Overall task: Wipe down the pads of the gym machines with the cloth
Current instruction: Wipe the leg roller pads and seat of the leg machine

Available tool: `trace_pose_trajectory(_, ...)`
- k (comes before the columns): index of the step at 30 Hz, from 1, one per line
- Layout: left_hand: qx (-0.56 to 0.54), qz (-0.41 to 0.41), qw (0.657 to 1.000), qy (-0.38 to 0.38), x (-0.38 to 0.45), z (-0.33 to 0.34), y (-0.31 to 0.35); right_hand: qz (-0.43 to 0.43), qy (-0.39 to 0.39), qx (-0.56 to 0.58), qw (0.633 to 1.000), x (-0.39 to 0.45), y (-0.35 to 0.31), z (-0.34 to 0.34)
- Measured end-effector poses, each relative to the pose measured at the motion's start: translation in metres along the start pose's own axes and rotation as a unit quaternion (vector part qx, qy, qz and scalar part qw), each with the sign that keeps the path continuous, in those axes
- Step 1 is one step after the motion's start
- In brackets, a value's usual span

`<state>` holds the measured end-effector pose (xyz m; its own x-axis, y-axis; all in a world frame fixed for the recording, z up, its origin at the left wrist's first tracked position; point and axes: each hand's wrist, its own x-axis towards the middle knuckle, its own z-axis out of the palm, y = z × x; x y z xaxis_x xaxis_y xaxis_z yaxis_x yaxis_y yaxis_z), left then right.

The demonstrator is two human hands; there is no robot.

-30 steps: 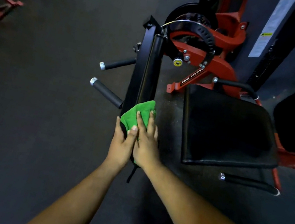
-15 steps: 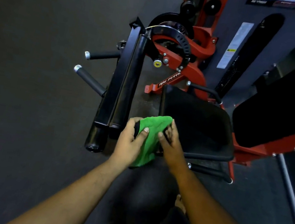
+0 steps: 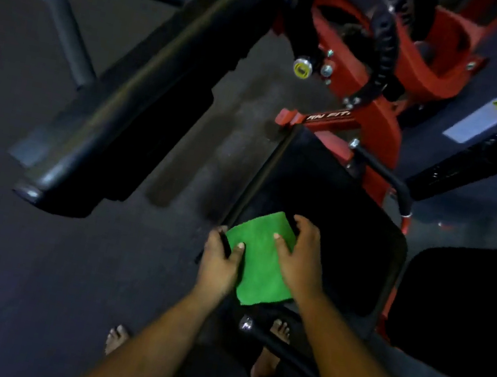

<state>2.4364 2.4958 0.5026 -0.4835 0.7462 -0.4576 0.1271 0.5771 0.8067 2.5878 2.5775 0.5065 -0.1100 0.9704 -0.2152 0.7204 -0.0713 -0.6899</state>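
Your left hand grips the green cloth at its left edge, thumb on top; your right hand pinches its right edge. Cloth lies on the black seat pad, near corner.

A gym, dim-lit. Dark rubber-type floor fills the left of frame. Red steel machine frame w/ black notched adjuster arc at upper right; black padded seat centre-right, long black roller pad upper left, grip-covered handles w/ chrome end caps.
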Motion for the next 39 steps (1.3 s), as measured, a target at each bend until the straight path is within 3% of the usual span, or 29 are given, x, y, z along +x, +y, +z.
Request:
trace_pose_trajectory(3, 0.135, 0.035, 0.990, 0.032, 0.024, 0.010, -0.044, -0.061, -0.090, -0.208, 0.972, 0.020, 0.027, 0.043)
trace_pose_trajectory(5, 0.181, 0.048, 0.981, 0.056, 0.034, 0.009, -0.067, -0.110, -0.139, -0.264, 0.948, 0.018, 0.041, 0.075)
trace_pose_trajectory(8, 0.193, 0.032, 0.980, 0.045, 0.043, 0.006, -0.098, -0.163, -0.144, -0.296, 0.930, 0.001, 0.059, 0.108)
trace_pose_trajectory(12, 0.122, 0.048, 0.991, 0.013, 0.039, 0.007, -0.122, -0.247, -0.107, -0.314, 0.910, -0.019, 0.070, 0.120)
trace_pose_trajectory(15, 0.028, 0.049, 0.998, 0.025, 0.034, 0.010, -0.122, -0.367, -0.123, -0.342, 0.856, 0.033, 0.053, 0.118)
trace_pose_trajectory(16, 0.015, 0.047, 0.998, 0.031, 0.034, 0.010, -0.118, -0.362, -0.112, -0.355, 0.855, 0.065, 0.043, 0.120)
trace_pose_trajectory(18, 0.018, 0.056, 0.998, 0.035, 0.038, 0.012, -0.112, -0.263, -0.056, -0.354, 0.896, 0.124, 0.016, 0.127)
trace_pose_trajectory(19, 0.016, 0.062, 0.997, 0.038, 0.040, 0.013, -0.110, -0.214, -0.041, -0.349, 0.911, 0.133, 0.005, 0.129)
trace_pose_trajectory(21, -0.021, 0.068, 0.995, 0.064, 0.046, 0.011, -0.107, -0.219, -0.041, -0.344, 0.912, 0.107, 0.002, 0.140)
trace_pose_trajectory(25, -0.066, 0.058, 0.989, 0.115, 0.041, 0.007, -0.119, -0.364, -0.165, -0.318, 0.860, -0.013, 0.018, 0.141)
trace_pose_trajectory(28, -0.066, 0.062, 0.990, 0.105, 0.032, 0.007, -0.131, -0.454, -0.177, -0.332, 0.808, 0.052, 0.019, 0.141)
trace_pose_trajectory(29, -0.065, 0.063, 0.991, 0.099, 0.033, 0.007, -0.133, -0.435, -0.157, -0.351, 0.814, 0.088, 0.011, 0.140)
trace_pose_trajectory(31, -0.052, 0.069, 0.992, 0.093, 0.038, 0.008, -0.132, -0.327, -0.096, -0.365, 0.867, 0.132, 0.000, 0.137)
trace_pose_trajectory(33, -0.037, 0.074, 0.992, 0.096, 0.046, 0.009, -0.125, -0.268, -0.064, -0.355, 0.894, 0.109, 0.003, 0.139)
trace_pose_trajectory(37, 0.035, 0.088, 0.993, 0.064, 0.055, 0.014, -0.105, -0.298, -0.094, -0.302, 0.900, -0.006, 0.072, 0.113)
trace_pose_trajectory(39, 0.118, 0.102, 0.987, 0.027, 0.061, 0.017, -0.094, -0.297, -0.095, -0.310, 0.898, -0.002, 0.107, 0.091)
